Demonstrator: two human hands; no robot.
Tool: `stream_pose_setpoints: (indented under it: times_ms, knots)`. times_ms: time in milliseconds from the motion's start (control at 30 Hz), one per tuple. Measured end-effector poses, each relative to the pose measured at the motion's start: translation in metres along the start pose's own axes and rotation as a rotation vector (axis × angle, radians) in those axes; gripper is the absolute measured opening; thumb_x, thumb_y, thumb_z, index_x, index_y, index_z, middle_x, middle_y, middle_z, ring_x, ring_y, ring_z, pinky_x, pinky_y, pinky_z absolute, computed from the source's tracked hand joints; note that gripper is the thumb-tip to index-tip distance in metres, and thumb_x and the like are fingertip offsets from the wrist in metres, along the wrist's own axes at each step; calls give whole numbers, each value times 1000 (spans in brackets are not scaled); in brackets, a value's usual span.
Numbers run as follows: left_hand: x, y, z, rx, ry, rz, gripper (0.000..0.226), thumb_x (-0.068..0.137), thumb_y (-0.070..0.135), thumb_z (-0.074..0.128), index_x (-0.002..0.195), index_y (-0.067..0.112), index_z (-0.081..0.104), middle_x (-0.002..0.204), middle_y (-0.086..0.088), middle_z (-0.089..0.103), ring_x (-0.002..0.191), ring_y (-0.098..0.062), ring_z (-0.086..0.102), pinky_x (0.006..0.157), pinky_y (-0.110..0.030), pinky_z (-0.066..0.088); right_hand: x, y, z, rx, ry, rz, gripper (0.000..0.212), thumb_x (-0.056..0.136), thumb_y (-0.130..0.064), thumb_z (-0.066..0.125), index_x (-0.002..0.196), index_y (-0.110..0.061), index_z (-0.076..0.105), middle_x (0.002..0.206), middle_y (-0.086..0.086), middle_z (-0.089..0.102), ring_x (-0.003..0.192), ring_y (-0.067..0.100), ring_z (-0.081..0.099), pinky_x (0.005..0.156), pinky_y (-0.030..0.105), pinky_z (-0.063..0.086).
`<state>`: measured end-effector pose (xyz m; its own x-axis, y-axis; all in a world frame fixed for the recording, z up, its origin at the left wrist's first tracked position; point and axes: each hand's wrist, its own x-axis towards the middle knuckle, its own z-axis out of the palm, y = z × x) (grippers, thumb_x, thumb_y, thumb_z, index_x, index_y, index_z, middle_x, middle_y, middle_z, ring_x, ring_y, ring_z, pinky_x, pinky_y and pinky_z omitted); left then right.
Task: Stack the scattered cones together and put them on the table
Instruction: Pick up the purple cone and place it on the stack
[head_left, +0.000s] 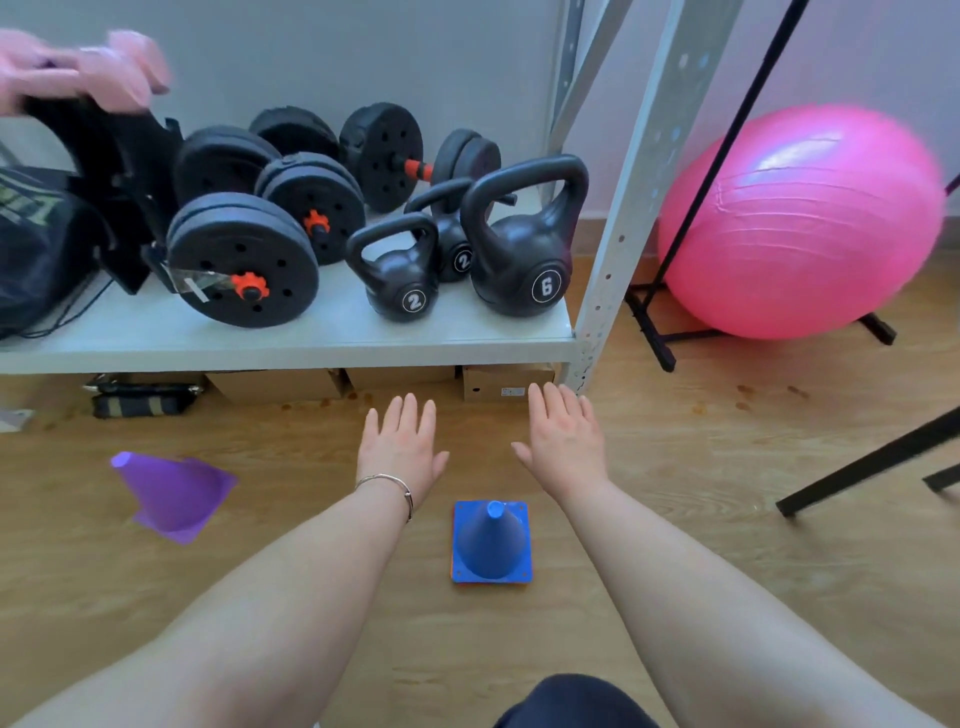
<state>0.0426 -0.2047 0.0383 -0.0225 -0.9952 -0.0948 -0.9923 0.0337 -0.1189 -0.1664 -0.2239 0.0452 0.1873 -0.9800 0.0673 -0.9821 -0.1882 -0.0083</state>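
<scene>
A blue cone (491, 543) stands upright on the wooden floor between my forearms, with an orange edge showing under its square base. A purple cone (171, 493) lies tipped on its side on the floor to the left. My left hand (400, 449) is stretched out flat beyond the blue cone, fingers apart, holding nothing, a bracelet on its wrist. My right hand (563, 441) is held the same way, to the right of it. Neither hand touches a cone.
A grey metal shelf (291, 340) carries dumbbells (244, 260), kettlebells (524, 249) and a dark bag (31, 234). Cardboard boxes (509, 384) sit under it. A pink exercise ball (800, 223) and black stand legs (862, 462) are on the right. Another person's hand (78, 67) is at top left.
</scene>
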Motion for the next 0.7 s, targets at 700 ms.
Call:
stream_pose_setpoints:
  times_ms: [700]
  knots:
    - [-17, -173, -88, 140, 61, -207, 74, 91, 59, 36, 149, 18, 18, 158, -8, 23, 147, -24, 17, 118, -48, 19, 44, -110, -59, 178, 40, -9, 81, 85, -54, 61, 146, -8, 36, 136, 10, 52, 129, 28, 45, 109, 42, 36]
